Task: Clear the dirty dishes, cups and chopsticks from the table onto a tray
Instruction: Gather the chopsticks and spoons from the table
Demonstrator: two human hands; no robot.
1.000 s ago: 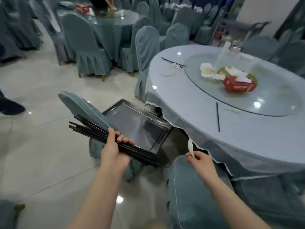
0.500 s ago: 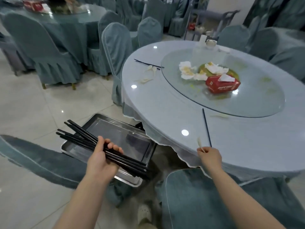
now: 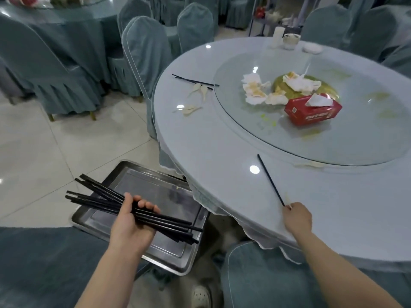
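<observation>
Hands: left (image 3: pixel 131 223) grips chopsticks (image 3: pixel 106 198), right (image 3: pixel 297 216) pinches one (image 3: pixel 270 180).

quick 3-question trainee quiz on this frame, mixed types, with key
1. True or false: the left hand grips a bundle of black chopsticks above the metal tray.
2. Which end of the single chopstick is the right hand at: A near end, B far end?
3. Fill in: the red tissue box sits on the glass ____.

Key: 1 true; 2 A; 3 turntable.

Round table (image 3: pixel 222 152): lone chopstick (image 3: pixel 270 180), spoons (image 3: pixel 200 90), glass turntable (image 3: pixel 364 138).
</observation>
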